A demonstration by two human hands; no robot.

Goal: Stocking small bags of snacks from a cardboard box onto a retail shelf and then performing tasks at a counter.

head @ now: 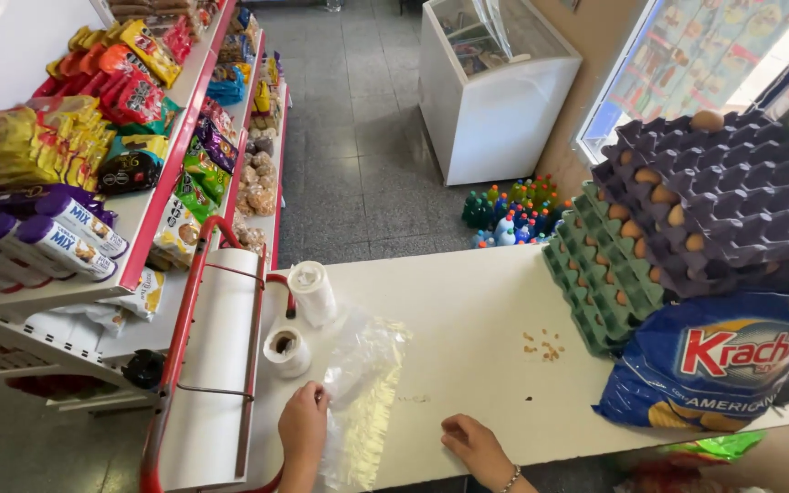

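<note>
My left hand [303,424] pinches the edge of a clear plastic bag [362,393] that lies flat on the white counter [468,319]. Resting on the counter near its front edge, my right hand [475,445] has loosely curled fingers and holds nothing; it wears a thin bracelet at the wrist. Two rolls of clear plastic bags [312,292] [287,350] stand just beyond my left hand. A few small crumbs or nuts [541,345] lie scattered on the counter to the right.
A big blue snack bag [714,361] lies at the counter's right, beside stacked green [600,274] and purple egg trays [723,201] holding eggs. A large paper roll in a red holder [216,365] sits at left. Snack shelves [139,137], a white chest freezer [490,87] and floor bottles [513,210] lie beyond.
</note>
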